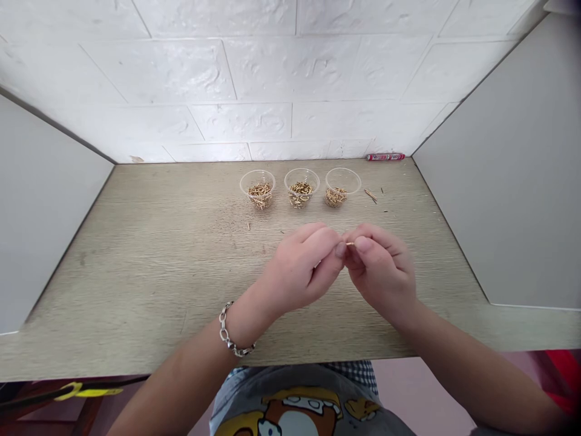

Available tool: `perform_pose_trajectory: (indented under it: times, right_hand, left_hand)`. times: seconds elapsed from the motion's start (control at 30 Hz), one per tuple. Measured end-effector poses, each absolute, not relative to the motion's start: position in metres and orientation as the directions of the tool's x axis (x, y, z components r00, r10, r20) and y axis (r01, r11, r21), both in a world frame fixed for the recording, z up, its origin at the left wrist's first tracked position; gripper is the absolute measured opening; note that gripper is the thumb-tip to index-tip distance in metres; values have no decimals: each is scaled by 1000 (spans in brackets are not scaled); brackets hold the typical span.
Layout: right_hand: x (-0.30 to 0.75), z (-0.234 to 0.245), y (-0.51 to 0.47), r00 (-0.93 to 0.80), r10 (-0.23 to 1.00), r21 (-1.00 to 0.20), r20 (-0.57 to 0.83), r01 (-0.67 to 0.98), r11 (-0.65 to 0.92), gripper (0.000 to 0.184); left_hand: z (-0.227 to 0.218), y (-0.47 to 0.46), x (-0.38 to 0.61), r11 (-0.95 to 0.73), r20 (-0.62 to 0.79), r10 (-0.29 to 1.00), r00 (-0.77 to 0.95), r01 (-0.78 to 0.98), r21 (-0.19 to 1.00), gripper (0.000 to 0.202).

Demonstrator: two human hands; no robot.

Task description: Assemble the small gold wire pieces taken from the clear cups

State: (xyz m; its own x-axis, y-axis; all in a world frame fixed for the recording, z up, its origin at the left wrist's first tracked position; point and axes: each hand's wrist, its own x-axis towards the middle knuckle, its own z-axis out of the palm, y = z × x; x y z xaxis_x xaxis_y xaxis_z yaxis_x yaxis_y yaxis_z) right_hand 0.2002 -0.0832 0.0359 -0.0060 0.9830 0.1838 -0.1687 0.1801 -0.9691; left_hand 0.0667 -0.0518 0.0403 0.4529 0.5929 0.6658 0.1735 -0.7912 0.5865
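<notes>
My left hand (305, 266) and my right hand (382, 274) meet above the table, fingertips almost touching. Between the two pinches runs a thin gold-coloured pin (350, 244), its ends covered by my thumbs and fingers. Whether it is one piece or two joined pieces is too small to tell. Beyond my hands stand three clear plastic cups in a row: a left cup (242, 186), a middle cup (287, 186) and a right cup (354, 186). Each holds many short gold-coloured pins.
On the wooden table (158, 254), a few loose pins (371, 195) lie right of the cups, and a single pin (249, 226) lies in front of the left cup. A red marker-like tube (385, 157) rests against the white brick wall (254, 72). Grey panels flank both sides.
</notes>
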Motion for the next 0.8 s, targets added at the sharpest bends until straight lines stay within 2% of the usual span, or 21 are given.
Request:
perform_pose_trajectory:
  times: [0.2,0.37,0.53,0.8]
  right_hand:
    - [199,36,-79,-35,984,-962,173,-221,161,26]
    - [199,37,-74,-65,993,-971,103,-224,86,26]
    - [200,34,-70,-128,989,-954,79,-297,38,26]
    - [202,32,-70,-183,982,-950,53,-313,-7,29]
  left_hand:
    - [43,-50,64,-766,603,612,511,192,614,29]
    - [44,-46,62,-772,580,614,535,253,583,29]
    - [46,-42,59,-769,552,614,563,272,578,30]
    - [47,-37,54,-785,541,593,597,277,554,29]
